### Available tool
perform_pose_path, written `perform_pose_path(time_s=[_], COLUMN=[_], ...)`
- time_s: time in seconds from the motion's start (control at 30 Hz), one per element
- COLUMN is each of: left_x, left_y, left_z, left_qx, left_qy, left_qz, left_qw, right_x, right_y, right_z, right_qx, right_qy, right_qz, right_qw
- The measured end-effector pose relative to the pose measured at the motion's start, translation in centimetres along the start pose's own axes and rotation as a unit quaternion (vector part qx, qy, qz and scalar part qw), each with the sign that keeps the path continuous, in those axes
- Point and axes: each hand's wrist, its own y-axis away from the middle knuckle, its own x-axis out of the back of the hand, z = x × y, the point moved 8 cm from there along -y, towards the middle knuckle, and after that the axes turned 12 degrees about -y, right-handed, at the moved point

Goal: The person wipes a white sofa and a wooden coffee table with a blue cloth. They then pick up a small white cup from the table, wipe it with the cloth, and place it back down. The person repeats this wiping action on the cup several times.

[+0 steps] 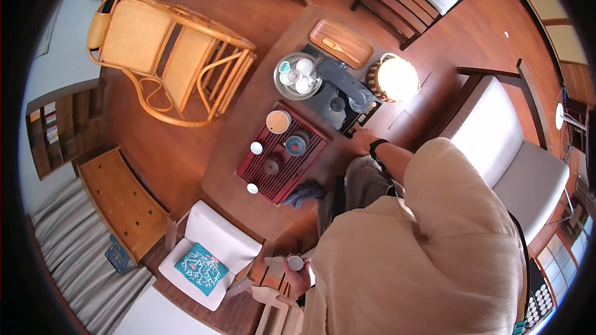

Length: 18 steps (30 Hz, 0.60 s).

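My right hand (363,140) reaches to the control panel (362,120) of a black electric tea stove, its fingertips at the panel's near corner; whether it grips anything is unclear. A dark grey appliance (342,77) and a glass kettle (336,112) stand there. Low beside my body, my left hand (296,273) holds a small pale round cup or lid (295,263). Left of my right hand lies a red slatted tea tray (307,167) with a wood-topped canister (278,122), a blue patterned lidded pot (295,144) and a dark brown teapot (273,164). Small white cups (256,148) are by its edge.
A clear bowl (298,95) of white cups and a wooden tray (361,58) with a scoop (333,45) are farther back. A bright basket-like lamp (393,79) stands beside the stove. A dark cloth (305,194) lies near me. Chairs (139,32) surround the table (223,167).
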Motion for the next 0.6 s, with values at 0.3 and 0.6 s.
perform_pose_path(time_s=[0.3,0.6], left_x=[-0.2,-0.4], left_y=[-0.8,-0.9], left_z=[-0.7,-0.7], left_qx=[0.006,0.003], left_qy=[0.021,0.004], left_qz=[0.0,-0.011], left_qw=[1.0,1.0], right_x=[4.8,2.1], right_y=[3.1,-1.6], right_z=[2.7,5.3], right_qx=[-0.092,-0.087], right_qy=[-0.04,-0.215], right_qz=[0.039,0.131], right_qw=[0.994,0.964])
